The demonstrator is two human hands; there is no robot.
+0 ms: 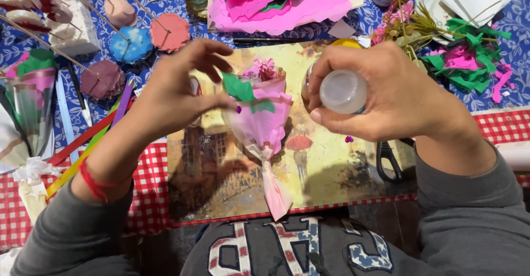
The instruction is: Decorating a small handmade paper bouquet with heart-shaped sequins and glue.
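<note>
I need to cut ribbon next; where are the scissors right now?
In the head view, the black scissors lie on the picture board at the right, partly hidden under the right hand, near the red checked cloth.

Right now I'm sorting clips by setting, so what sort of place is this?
Most likely a craft table for making paper flowers. Pink and green crepe paper sheets lie at the back, paper scraps to the right, and the left hand holds a small pink paper bouquet.
</note>
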